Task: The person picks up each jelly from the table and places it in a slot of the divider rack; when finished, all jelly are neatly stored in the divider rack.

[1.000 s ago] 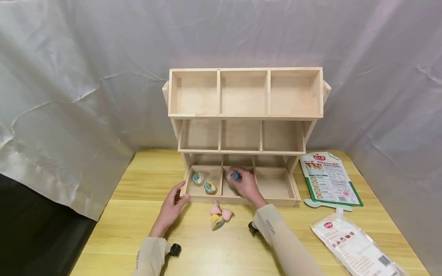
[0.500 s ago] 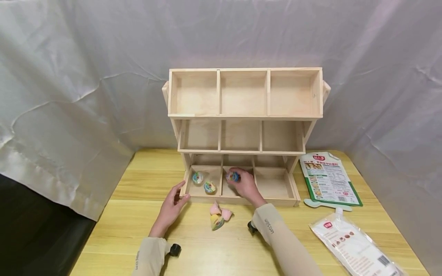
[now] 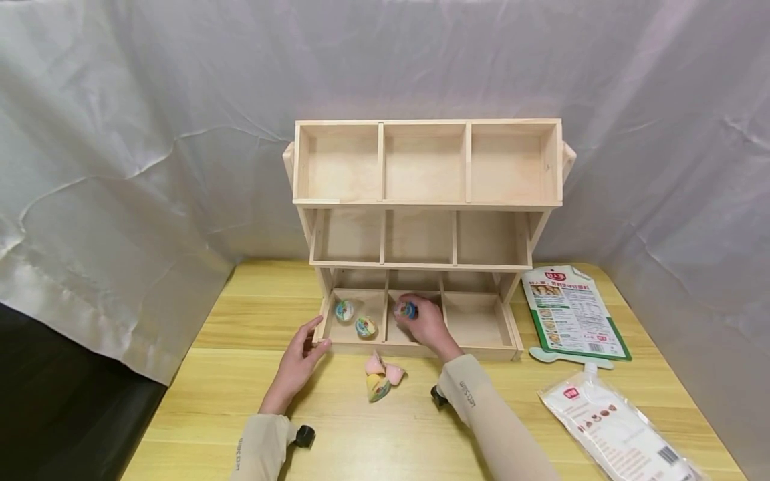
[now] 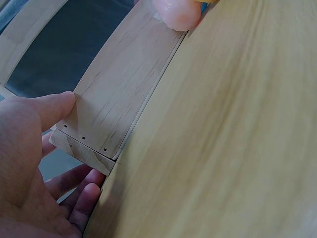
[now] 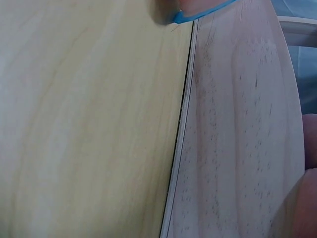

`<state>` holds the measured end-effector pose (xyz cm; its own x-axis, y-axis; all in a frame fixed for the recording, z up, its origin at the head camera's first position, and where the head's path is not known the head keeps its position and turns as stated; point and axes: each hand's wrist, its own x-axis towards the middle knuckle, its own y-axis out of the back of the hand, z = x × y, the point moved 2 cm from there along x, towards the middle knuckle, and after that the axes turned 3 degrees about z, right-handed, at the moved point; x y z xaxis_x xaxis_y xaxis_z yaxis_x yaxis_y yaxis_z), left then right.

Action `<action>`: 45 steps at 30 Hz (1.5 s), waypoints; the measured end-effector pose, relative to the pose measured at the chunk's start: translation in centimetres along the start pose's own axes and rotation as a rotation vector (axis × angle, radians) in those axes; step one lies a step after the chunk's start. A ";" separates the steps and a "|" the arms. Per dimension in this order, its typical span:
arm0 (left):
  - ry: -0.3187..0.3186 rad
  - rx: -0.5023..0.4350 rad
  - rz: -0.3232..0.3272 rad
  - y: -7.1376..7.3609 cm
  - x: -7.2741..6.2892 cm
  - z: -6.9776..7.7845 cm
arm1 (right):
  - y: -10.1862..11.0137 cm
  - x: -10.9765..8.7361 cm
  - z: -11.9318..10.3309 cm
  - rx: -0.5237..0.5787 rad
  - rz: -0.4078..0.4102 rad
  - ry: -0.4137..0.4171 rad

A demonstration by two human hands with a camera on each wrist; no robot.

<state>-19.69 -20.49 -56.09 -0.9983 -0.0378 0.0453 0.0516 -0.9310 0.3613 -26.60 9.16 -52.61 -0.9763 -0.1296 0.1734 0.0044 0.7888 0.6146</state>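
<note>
In the head view, my right hand (image 3: 428,324) pinches a small jelly cup (image 3: 409,309) with a blue lid inside the bottom middle compartment of a wooden tiered rack (image 3: 427,203). Fingers of that hand hide part of the cup. My left hand (image 3: 297,361) grips the rack's front left corner; the left wrist view has the thumb (image 4: 59,106) on the front board (image 4: 114,89) and the other fingers around the end. Two jelly cups (image 3: 365,327) sit in the bottom left compartment. Three more, two pink and one yellow (image 3: 377,386), lie on the table before the rack.
On the right of the table (image 3: 252,347) lie a green-edged printed packet (image 3: 576,310), a pale spoon (image 3: 568,356) and a clear spouted pouch (image 3: 619,427). Grey curtain (image 3: 421,60) surrounds the table behind and at the sides.
My right hand shifts very slightly within the bottom middle compartment, still pinching the jelly cup. The left hand stays at the rack's corner.
</note>
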 end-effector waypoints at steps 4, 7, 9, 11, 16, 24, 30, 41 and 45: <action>-0.005 0.003 0.003 0.0 0.0 0.0 | 0.0 0.0 0.0 -0.009 0.003 0.005; 0.002 0.004 0.000 0.1 -0.3 0.7 | 0.1 -0.1 -0.3 -0.005 0.003 -0.002; 0.006 0.008 -0.009 0.2 -0.8 2.0 | 0.1 -0.1 -0.4 -0.004 0.003 -0.006; 0.013 0.005 -0.007 0.2 -0.8 2.1 | 0.1 -0.1 -0.4 -0.003 0.004 -0.009; 0.014 0.004 0.006 0.0 -0.5 1.5 | 0.1 -0.1 -0.3 -0.013 0.013 -0.021; 0.009 0.004 -0.022 0.7 -1.6 4.5 | 0.1 -0.1 -0.3 -0.005 0.007 -0.033; 0.019 0.010 -0.030 0.7 -1.6 4.4 | 0.0 -0.1 -0.4 -0.019 0.023 -0.029; 0.012 0.006 -0.026 0.6 -1.6 4.3 | 0.3 -0.2 -0.4 -0.013 0.059 0.020; 0.009 -0.004 -0.012 0.4 -1.3 3.5 | 0.2 -0.1 -0.3 -0.017 0.073 0.016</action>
<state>-18.27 -19.54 -52.80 -0.9990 -0.0300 0.0328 0.0398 -0.9328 0.3582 -26.42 9.17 -52.24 -0.9695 -0.0817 0.2311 0.0798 0.7861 0.6129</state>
